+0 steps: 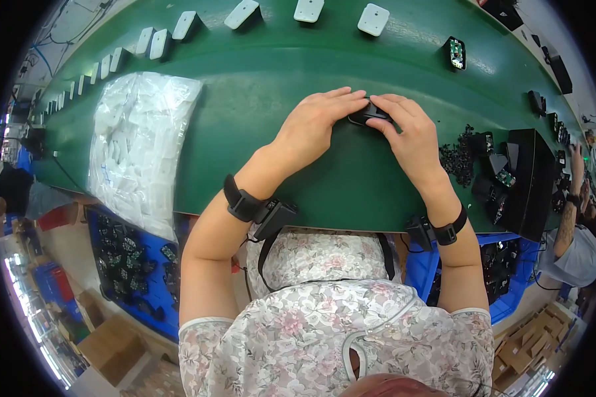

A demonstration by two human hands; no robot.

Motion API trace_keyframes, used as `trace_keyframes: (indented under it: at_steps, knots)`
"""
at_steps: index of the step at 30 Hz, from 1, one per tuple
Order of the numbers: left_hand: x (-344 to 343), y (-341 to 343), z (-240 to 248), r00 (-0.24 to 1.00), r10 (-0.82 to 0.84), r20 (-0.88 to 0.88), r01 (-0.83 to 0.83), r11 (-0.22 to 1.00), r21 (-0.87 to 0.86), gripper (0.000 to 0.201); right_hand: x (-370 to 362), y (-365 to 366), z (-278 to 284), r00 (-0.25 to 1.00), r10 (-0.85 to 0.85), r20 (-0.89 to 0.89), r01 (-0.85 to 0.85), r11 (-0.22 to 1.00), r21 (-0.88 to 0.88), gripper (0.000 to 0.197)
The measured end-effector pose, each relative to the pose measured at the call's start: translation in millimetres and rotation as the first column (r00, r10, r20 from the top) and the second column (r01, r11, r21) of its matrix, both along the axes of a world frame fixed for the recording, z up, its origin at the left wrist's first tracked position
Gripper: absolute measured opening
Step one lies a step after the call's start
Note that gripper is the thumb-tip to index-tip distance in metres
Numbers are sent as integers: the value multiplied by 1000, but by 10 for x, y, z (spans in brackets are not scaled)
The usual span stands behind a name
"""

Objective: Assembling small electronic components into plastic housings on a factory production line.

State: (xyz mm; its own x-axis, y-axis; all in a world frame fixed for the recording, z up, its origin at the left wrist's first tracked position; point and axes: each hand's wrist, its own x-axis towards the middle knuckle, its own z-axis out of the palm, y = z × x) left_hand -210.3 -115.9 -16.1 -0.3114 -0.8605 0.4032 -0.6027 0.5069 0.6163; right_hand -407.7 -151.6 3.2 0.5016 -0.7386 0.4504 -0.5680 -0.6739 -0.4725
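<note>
Both hands meet around a small black plastic housing point(362, 117) on the green table point(258, 86). My left hand point(318, 122) has its fingers together, their tips on the housing's left and far side. My right hand point(407, 126) grips it from the right, thumb on the near side and fingers curled over the far edge. Much of the housing is hidden beneath the fingers. To the right of my right hand lies a scatter of tiny black parts point(458, 157).
A clear bag of white plastic pieces point(139, 145) lies left. White-topped units point(244, 13) line the far side, with an open housing showing a circuit board point(456, 53) at right. A black box point(530, 178) stands right. Blue bins point(132, 301) sit below the table edge. Another person's arm point(571, 205) is far right.
</note>
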Motion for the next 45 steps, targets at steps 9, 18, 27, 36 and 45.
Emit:
trace_keyframes:
  at_steps: [9, 18, 27, 36, 45]
  knots:
    - [12, 85, -25, 983, 18, 182, -11, 999, -39, 60, -12, 1, -37, 993, 55, -102, -71, 985, -155, 36]
    - [2, 163, 41, 951, 37, 306, -17, 998, -67, 57, -37, -30, -75, 980, 113, -163, -146, 968, -203, 38]
    - [-127, 123, -9, 936, 132, 327, -51, 968, -244, 47, -18, -114, 25, 992, 87, -89, -93, 993, -66, 32]
    - [-424, -486, 1, 953, 290, 82, -278, 951, -139, 27, -343, -414, 266, 986, -69, 153, 76, 996, -40, 21]
    - [-777, -1954, -114, 746, 473, -468, -118, 786, 606, 33, -942, 80, 526, 856, -321, 406, 254, 944, 211, 15]
